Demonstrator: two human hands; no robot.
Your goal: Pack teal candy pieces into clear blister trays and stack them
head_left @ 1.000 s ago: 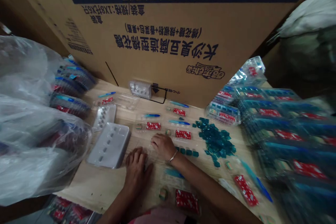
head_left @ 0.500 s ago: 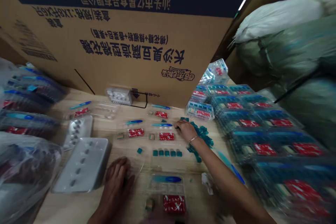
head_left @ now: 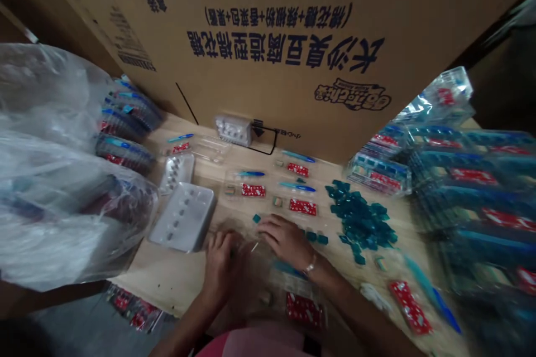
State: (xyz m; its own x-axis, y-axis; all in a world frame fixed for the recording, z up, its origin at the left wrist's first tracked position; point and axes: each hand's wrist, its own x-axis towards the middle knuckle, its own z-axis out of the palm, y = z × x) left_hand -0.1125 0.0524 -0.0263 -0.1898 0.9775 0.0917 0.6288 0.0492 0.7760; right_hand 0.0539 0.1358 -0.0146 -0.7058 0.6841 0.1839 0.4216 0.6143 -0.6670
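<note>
though blur hides what lies beneath our left hand [head_left: 220, 265], we cannot tell whether its fingers grasp anything. our right hand [head_left: 285, 240] rests open, fingers released, near the teal pieces [head_left: 360, 222].

The right hand [head_left: 285, 240] has left the teal pieces [head_left: 360, 220].

Left hand [head_left: 220, 268]: curled over a clear plastic tray [head_left: 255, 268], probably touching it; blur hides the contact.
Right hand [head_left: 285, 240]: fingers spread, just beside loose teal squares [head_left: 321, 239].
Teal heap: teal tiles [head_left: 360, 220], right of the right hand.
Bench [head_left: 167, 273]: pale wood, with a white moulded tray [head_left: 182, 216] left of the hands.
Behind: printed cardboard carton [head_left: 268, 50].
</note>
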